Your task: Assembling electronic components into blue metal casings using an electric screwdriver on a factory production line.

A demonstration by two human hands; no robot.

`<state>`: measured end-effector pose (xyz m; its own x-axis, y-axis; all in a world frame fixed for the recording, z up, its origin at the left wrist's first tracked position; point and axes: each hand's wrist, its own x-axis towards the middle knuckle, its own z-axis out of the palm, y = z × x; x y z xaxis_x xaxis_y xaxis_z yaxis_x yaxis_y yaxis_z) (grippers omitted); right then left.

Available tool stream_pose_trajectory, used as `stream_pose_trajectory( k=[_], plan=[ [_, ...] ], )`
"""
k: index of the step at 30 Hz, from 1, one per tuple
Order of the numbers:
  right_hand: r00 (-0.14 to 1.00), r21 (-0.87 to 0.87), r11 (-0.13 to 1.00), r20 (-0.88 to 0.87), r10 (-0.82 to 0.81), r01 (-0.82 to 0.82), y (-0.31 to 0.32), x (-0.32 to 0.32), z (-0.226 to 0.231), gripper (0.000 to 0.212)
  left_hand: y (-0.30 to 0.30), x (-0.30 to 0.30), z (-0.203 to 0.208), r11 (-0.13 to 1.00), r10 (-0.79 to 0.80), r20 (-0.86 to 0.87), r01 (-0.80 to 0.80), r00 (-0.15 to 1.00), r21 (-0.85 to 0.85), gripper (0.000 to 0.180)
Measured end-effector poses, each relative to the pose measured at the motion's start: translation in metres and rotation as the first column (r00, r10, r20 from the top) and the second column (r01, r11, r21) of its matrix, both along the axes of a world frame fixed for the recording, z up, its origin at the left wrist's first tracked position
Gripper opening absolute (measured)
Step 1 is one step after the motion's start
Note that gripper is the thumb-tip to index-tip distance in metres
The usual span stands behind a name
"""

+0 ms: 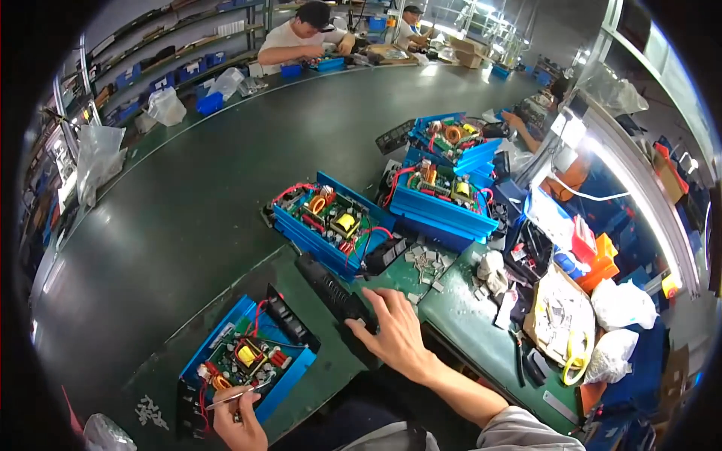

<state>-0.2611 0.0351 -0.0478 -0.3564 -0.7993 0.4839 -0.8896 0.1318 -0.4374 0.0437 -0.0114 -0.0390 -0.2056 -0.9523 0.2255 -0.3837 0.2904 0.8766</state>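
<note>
At the near left of the green bench [241,297], I have the blue-housed circuit unit [247,358] in view through the head camera, uncovered, its board facing up. I judge it to be partway along: the board sits in its housing with red leads attached, while the black end panel [289,317] leans outward at the far end and no cover lies over the components. Whether every joint on the board is finished, I can't tell from here.

My left hand [239,426] is at the unit's near edge, fingers pinched narrow around a slim metal tool [239,396] whose tip reaches over the board. My right hand [397,336] is up and to the right, apart from the unit, thumb and fingers spread wide beside a long black strip [331,289]; I can't tell whether the thumb touches anything.

Left of the unit I see small pale pieces [151,413] in a loose cluster. Beyond the strip sits a second blue unit [331,225], also uncovered, with stacked units [444,192] farther right and small grey pads [429,264] scattered nearer. Across the bench, a co-worker [304,41] bends over other parts.
</note>
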Motion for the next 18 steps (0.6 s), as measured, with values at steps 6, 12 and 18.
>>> stream_pose_trajectory(
  k=[6, 12, 18],
  plan=[
    [0.984, 0.268, 0.963, 0.179, -0.025, -0.024, 0.029, 0.016, 0.006, 0.058, -0.001, -0.009, -0.005, 0.994, 0.037, 0.015, -0.036, 0.999, -0.100, 0.006],
    [0.352, 0.370, 0.902, 0.893, -0.280, -0.223, 0.111, 0.025, -0.015, 0.043, -0.015, -0.024, -0.011, 0.972, -0.058, 0.079, 0.074, 0.995, -0.224, 0.010],
    [0.302, 0.354, 0.815, 0.925, -0.232, -0.458, 0.140, 0.070, -0.043, 0.048, -0.013, -0.022, -0.012, 0.968, -0.025, 0.122, 0.055, 0.992, -0.245, 0.009]
  ],
)
